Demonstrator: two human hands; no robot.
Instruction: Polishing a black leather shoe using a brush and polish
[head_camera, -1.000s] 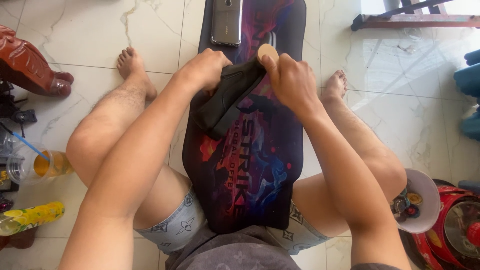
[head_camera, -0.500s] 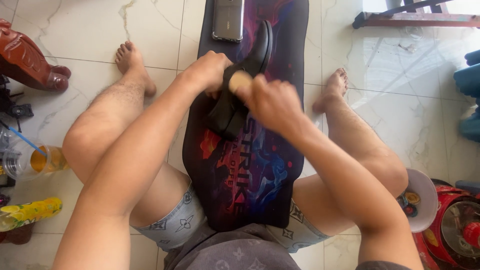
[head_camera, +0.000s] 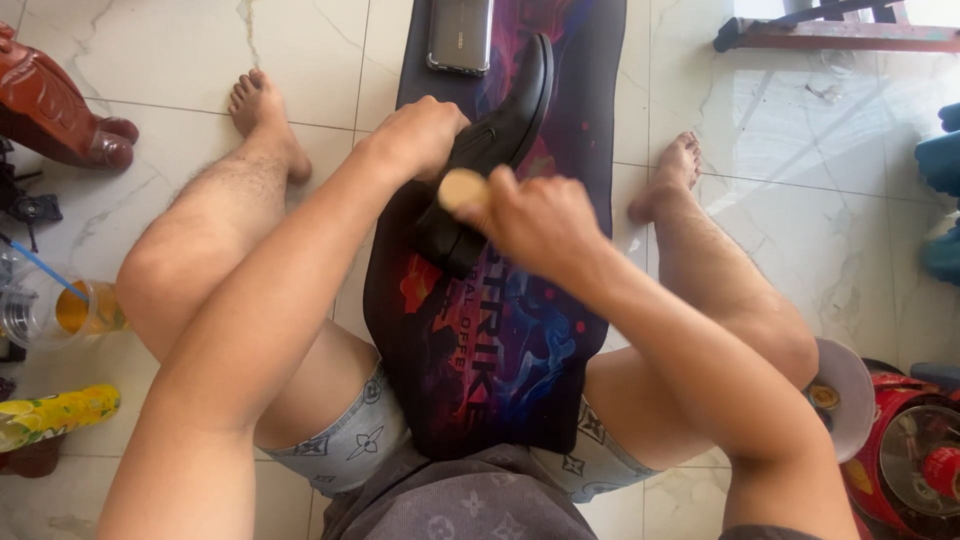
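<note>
A black leather shoe (head_camera: 505, 130) lies tilted on a long dark mat (head_camera: 500, 350) with red and blue print, between my bare legs. My left hand (head_camera: 420, 135) grips the shoe from the left side, near its opening. My right hand (head_camera: 535, 220) is closed around a small tan wooden brush (head_camera: 462, 188), pressed against the shoe's lower side. The rest of the brush is hidden by my fingers. A dark phone (head_camera: 460, 35) rests at the mat's far end, beyond the shoe.
A plastic cup with orange drink and a blue straw (head_camera: 70, 305) stands on the marble floor at left, a yellow packet (head_camera: 55, 415) below it. A red-brown carved object (head_camera: 55, 110) sits at upper left. A white lid (head_camera: 845, 385) and red appliance (head_camera: 915, 455) are at right.
The shoe has turned more upright along the mat, its toe now pointing away. My right hand with the brush has moved down and left, from the shoe's top to its lower side.
</note>
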